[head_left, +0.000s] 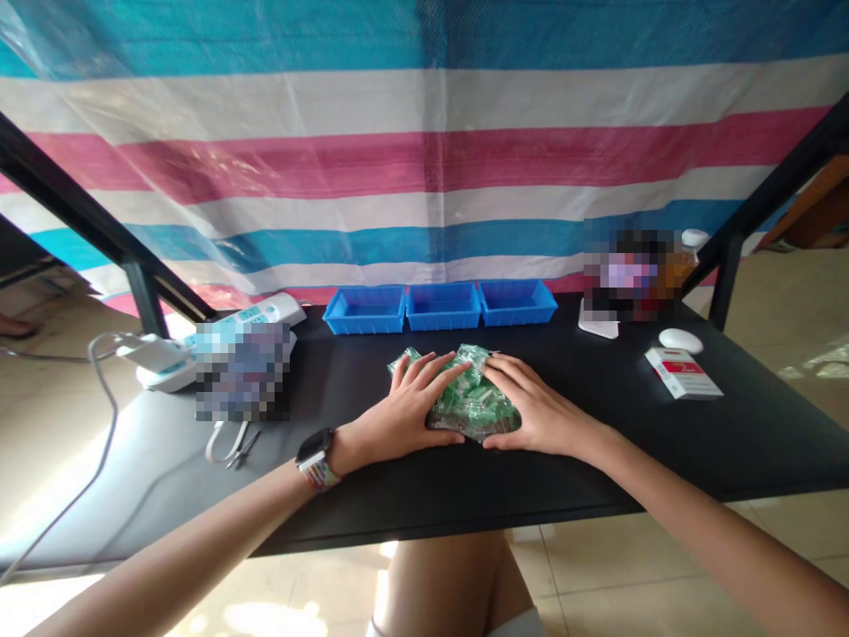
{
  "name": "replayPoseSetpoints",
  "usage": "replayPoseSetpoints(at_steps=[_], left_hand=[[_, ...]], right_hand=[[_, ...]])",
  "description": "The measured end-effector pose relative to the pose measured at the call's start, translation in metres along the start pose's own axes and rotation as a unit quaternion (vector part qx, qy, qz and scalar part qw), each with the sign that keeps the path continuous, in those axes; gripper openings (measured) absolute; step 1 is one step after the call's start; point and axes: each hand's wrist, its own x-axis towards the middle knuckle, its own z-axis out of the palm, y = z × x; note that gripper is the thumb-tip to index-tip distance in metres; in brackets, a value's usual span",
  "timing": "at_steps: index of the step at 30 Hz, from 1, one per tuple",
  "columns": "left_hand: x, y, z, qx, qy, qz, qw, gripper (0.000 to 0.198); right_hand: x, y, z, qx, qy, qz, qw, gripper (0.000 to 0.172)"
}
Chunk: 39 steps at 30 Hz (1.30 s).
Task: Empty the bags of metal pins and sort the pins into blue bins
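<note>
Two hands hold a clear bag of green bits [472, 405] in the middle of the black counter [743, 433], near its front edge. The left hand [406, 414] wraps one side, and the right hand [540, 411] wraps the other. There is room to slide left or right. Three blue trays [443, 316] stand in a row just behind the bag, in the way. One red and white box [683, 373] and one white round thing [681, 341] lie right. One white power strip [252, 314] lies left.
</note>
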Motion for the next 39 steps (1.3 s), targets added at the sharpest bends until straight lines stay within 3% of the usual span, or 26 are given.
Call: replayPoseSetpoints(at_steps=[5,11,15,20,27,33,36,39], left_hand=[[0.001,0.008,0.006,-0.015,0.046,-0.032,0.998,0.075],[0.006,0.012,-0.001,-0.092,0.113,-0.052,0.988,0.038],[0.011,0.013,-0.001,-0.178,0.173,-0.104,0.963,0.028],[0.016,0.010,-0.004,-0.296,0.235,-0.150,0.914,0.030],[0.014,0.007,-0.006,-0.411,0.269,-0.183,0.852,0.044],[0.006,-0.010,0.000,-0.416,0.299,-0.207,0.834,0.046],[-0.002,-0.018,-0.002,-0.411,0.308,-0.205,0.833,0.049],[-0.010,-0.024,-0.008,-0.375,0.311,-0.196,0.851,0.061]], right_hand=[[0.025,0.000,0.008,-0.002,0.064,-0.043,0.997,0.061],[0.045,-0.005,0.012,0.020,0.101,-0.027,0.994,0.013],[0.062,-0.008,0.021,0.113,0.141,-0.007,0.983,0.019],[0.077,-0.006,0.028,0.229,0.152,0.037,0.961,0.025],[0.078,-0.002,0.024,0.403,0.182,0.118,0.889,0.041],[0.075,0.009,0.008,0.420,0.260,0.147,0.857,0.043],[0.066,0.014,-0.004,0.468,0.302,0.181,0.810,0.042],[0.051,0.020,-0.017,0.505,0.346,0.234,0.755,0.044]])
